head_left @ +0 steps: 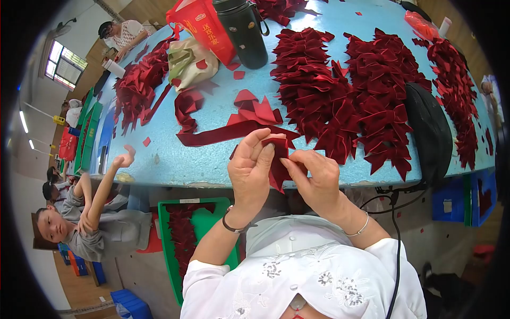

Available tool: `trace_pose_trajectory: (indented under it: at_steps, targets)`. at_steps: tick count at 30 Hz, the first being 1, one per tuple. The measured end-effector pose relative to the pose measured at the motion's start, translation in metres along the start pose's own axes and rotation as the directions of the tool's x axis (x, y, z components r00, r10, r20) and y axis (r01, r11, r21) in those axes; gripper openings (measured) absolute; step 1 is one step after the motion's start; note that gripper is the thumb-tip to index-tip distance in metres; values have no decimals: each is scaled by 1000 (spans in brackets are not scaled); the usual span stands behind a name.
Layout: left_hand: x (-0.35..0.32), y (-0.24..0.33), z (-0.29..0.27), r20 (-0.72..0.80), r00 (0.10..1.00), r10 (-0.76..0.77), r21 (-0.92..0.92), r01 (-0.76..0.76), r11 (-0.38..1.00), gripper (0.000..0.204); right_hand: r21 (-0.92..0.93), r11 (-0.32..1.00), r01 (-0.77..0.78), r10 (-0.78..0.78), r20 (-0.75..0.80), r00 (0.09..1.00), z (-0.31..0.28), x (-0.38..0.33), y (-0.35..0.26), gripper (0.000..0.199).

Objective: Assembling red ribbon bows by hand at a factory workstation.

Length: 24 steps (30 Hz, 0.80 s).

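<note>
Near the table's front edge, a piece of dark red velvet ribbon (278,169) is held between my two hands. My left hand (251,162) has it pinched between thumb and fingers, palm turned toward me. With thumb and forefinger, my right hand (317,178) grips the ribbon's right edge. Just beyond my hands lies a long flat strip of red ribbon (212,137), with cut red pieces (255,110) behind it. Thick rows of finished-looking velvet bows (308,80) lie to the right of these, and another row of bows (380,101) beside them.
On the blue table (234,173) stand a dark flask (245,37), a red bag (204,26) and a cream cloth bag (194,66). A black bag (429,138) hangs over the front right edge. Below left is a green bin (217,206) of ribbon. A seated person (111,223) is at left.
</note>
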<state>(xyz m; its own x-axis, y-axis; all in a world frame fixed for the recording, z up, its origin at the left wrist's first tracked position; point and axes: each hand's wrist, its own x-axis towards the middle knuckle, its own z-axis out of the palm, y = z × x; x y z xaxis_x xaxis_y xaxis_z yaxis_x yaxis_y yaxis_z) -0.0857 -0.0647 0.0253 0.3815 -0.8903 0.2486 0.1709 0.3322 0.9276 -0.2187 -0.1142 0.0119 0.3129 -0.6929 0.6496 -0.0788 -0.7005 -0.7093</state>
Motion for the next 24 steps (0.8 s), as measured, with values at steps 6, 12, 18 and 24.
trace_pose_trajectory:
  at_steps: [6,12,18,24]
  targets:
    - [5,-1,11,-6,997,78,158,-76,985,29,-95,982,164,-172,-91,981,-6,14,1,17]
    - [11,-8,24,-9,998,59,202,-56,978,29,-227,968,103,-113,-32,993,-10,0,12,10]
    - [13,-14,25,-27,987,161,286,-146,947,28,323,870,-373,384,29,923,-16,4,9,17]
    - [17,-34,33,102,980,170,255,-191,948,31,478,799,-365,410,11,912,-28,1,16,17]
